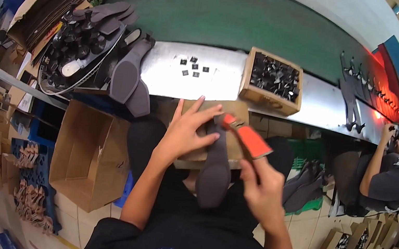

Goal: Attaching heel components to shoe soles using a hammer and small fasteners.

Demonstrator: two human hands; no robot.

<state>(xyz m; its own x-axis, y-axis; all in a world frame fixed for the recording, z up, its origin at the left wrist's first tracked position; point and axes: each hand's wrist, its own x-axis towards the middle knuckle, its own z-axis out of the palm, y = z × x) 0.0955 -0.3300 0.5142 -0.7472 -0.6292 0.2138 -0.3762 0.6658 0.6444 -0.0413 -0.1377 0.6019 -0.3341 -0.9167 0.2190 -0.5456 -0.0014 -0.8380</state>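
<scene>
While the right hand (264, 188) is gripping an orange tool (250, 137), the left hand (187, 134) is resting splayed against a dark sole (214, 179). Work is looking unfinished: black pieces (194, 66) are lying loose.

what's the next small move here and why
Probably bring the orange tool down on the narrow end of the grey shoe, keeping the fingers clear: the right hand grips the tool with its head at that end, and the left hand is spread beside it, thumb and forefinger close by.
</scene>
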